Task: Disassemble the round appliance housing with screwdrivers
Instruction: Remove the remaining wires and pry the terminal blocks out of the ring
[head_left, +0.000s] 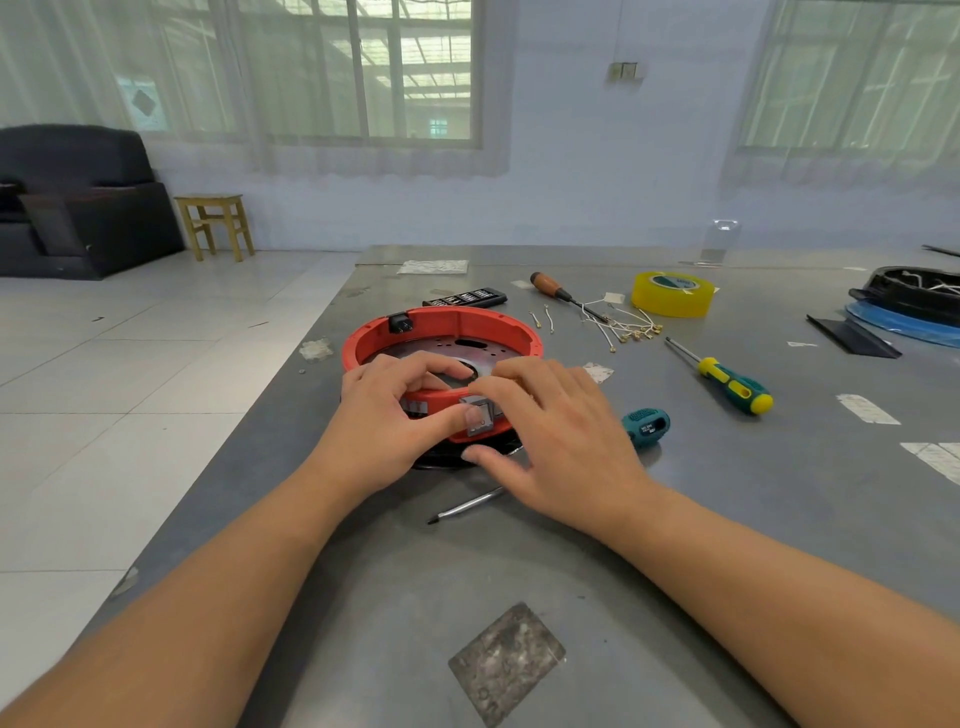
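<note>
Hands meet at the near wall of the red housing (441, 332), which sits on the grey table (519, 571). Our left hand (384, 415) grips the rim, thumb pressing the small grey switch (480, 415). Our right hand (550, 431) rests beside it, fingers curled over the rim. A teal screwdriver (647, 426) lies just right; a yellow-green screwdriver (727, 382) farther off.

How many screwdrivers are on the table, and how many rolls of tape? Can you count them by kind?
Screwdrivers: 3, namely the wooden-handled one, the yellow-and-green one and the teal-handled one, partly hidden by the right hand.
Tape rolls: 1, the yellow roll.
Bit cases: 1, the black case.
Red housings: 1, the round housing.
Total: 6
</note>
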